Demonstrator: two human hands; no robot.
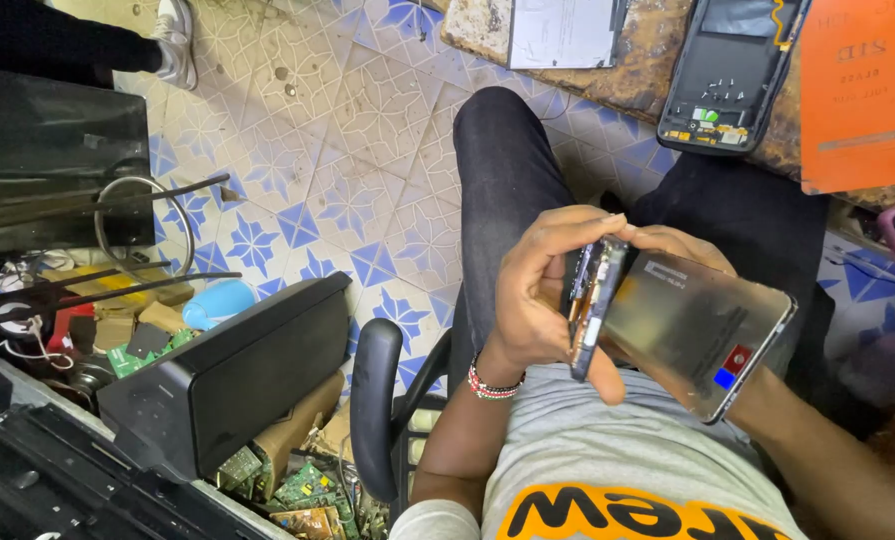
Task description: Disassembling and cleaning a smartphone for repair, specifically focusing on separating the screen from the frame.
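My left hand (532,290), with a beaded bracelet on the wrist, grips the edge of a thin phone body (592,310) held upright over my lap. A silvery display panel (697,335) with a red and a blue sticker swings open from it to the right. My right hand (682,243) is mostly hidden behind that panel. Only its fingertips show at the panel's top edge, and they support it from below.
A worn workbench (647,70) at the top holds an opened black phone housing (727,70), a white panel (562,30) and an orange card (862,90). A black chair armrest (375,400), a black box (227,375) and green circuit boards (302,490) lie left. Another person's shoe (174,40) is on the tiled floor.
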